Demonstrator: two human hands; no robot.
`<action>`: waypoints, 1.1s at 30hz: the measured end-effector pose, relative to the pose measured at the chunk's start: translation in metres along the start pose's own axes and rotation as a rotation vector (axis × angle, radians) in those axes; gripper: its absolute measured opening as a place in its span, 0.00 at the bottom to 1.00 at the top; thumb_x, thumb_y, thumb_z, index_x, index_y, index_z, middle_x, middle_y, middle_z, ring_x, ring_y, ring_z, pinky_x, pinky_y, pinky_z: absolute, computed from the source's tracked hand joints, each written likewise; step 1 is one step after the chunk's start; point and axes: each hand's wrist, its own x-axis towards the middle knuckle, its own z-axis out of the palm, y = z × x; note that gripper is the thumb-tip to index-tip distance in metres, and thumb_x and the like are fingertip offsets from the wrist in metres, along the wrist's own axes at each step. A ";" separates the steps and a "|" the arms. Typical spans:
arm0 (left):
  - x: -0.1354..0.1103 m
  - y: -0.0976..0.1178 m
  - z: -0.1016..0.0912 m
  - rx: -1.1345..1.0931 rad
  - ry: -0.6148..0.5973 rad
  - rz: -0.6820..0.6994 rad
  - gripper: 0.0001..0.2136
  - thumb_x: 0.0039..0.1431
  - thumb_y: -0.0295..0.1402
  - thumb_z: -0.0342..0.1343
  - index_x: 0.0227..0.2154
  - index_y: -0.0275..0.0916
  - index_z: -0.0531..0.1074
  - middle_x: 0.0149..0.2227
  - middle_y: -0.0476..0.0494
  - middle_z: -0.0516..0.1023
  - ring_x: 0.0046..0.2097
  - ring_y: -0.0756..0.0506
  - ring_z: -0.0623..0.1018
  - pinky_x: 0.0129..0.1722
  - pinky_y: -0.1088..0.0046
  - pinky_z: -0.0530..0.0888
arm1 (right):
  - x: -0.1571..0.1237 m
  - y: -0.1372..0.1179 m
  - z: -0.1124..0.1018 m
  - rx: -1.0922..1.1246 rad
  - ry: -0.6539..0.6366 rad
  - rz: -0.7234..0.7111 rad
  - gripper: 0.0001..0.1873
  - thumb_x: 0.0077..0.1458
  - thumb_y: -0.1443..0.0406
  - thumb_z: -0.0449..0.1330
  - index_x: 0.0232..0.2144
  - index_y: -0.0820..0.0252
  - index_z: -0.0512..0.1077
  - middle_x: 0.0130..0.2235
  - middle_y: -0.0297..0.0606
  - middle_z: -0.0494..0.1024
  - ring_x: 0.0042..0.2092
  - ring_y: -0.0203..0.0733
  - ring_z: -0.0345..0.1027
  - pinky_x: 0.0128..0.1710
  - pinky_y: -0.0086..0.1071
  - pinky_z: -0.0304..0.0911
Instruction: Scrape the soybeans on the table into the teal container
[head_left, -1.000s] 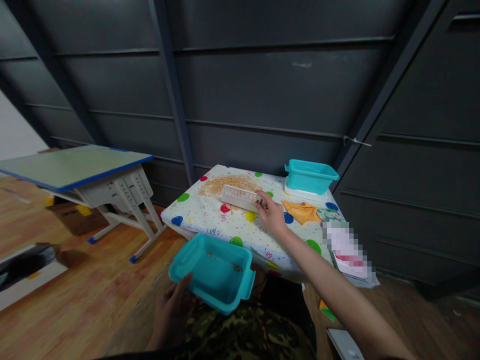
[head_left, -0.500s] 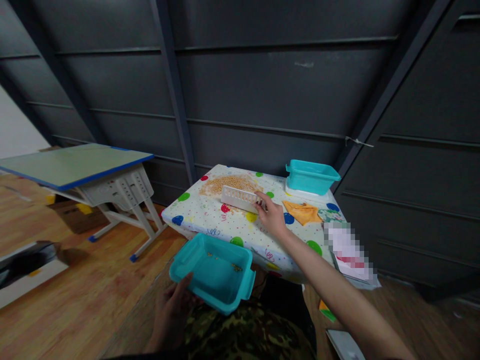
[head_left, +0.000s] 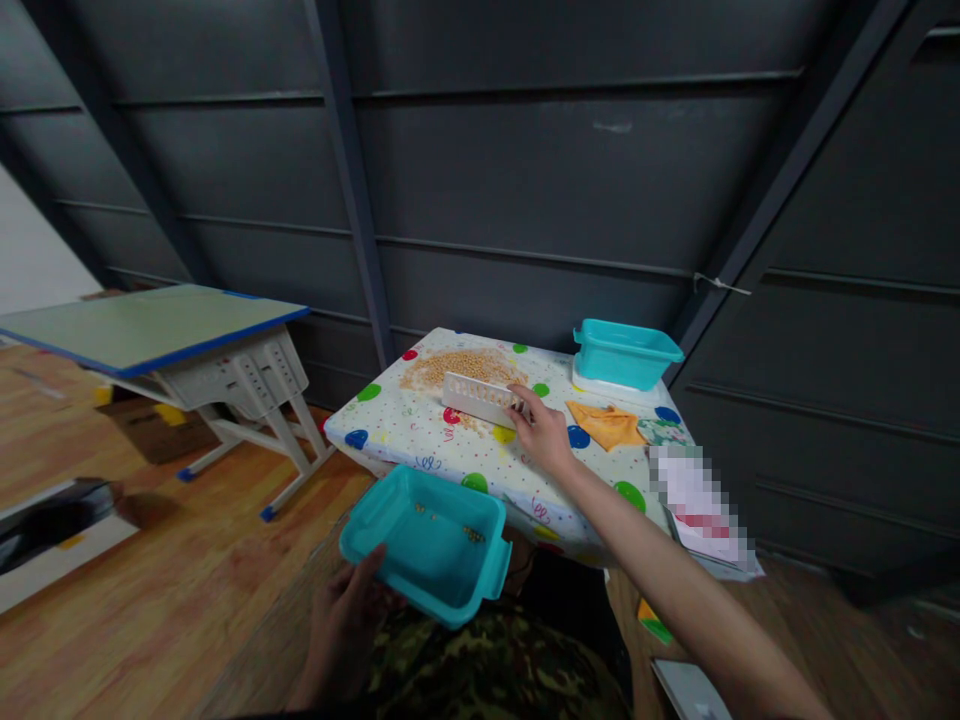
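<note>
The right hand grips one end of a white slotted holder on the patterned tablecloth, near-side of the heaped beans, while the left hand clasps the teal bin off the cloth's near edge, where that one-sided hold could let it tip and spill.

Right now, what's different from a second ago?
Very little; nothing was grasped or let go. A few more loose yellow beans seem to show on the near side of the white slotted piece; any shift of the piece itself is too slight to tell. The right hand still grips it, the left hand still holds the near teal container.
</note>
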 end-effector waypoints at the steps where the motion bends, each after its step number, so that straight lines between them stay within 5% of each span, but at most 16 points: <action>1: 0.001 0.000 -0.001 -0.047 -0.003 -0.029 0.36 0.49 0.69 0.87 0.19 0.49 0.73 0.19 0.53 0.70 0.22 0.44 0.76 0.25 0.65 0.82 | 0.000 0.000 0.000 0.002 -0.005 -0.003 0.24 0.76 0.67 0.69 0.69 0.48 0.89 0.43 0.39 0.96 0.37 0.52 0.91 0.44 0.39 0.85; 4: 0.003 0.000 -0.004 -0.154 -0.016 -0.102 0.34 0.45 0.61 0.93 0.18 0.48 0.73 0.18 0.56 0.67 0.22 0.47 0.74 0.25 0.68 0.81 | -0.001 -0.003 -0.001 0.029 -0.011 -0.022 0.23 0.76 0.66 0.70 0.68 0.48 0.90 0.43 0.38 0.96 0.37 0.52 0.90 0.45 0.39 0.86; 11: 0.006 -0.003 -0.006 -0.156 -0.025 -0.117 0.32 0.46 0.58 0.91 0.19 0.48 0.74 0.18 0.55 0.69 0.22 0.46 0.77 0.25 0.69 0.80 | 0.001 -0.016 -0.006 0.026 -0.005 0.017 0.24 0.74 0.66 0.68 0.67 0.47 0.90 0.43 0.38 0.97 0.36 0.53 0.90 0.42 0.38 0.84; 33: 0.011 -0.010 -0.009 -0.148 -0.027 -0.131 0.31 0.45 0.62 0.91 0.20 0.48 0.78 0.18 0.54 0.71 0.22 0.45 0.76 0.26 0.67 0.81 | 0.001 -0.019 -0.008 0.019 -0.030 -0.027 0.22 0.75 0.66 0.70 0.66 0.48 0.92 0.43 0.38 0.97 0.37 0.50 0.90 0.42 0.35 0.84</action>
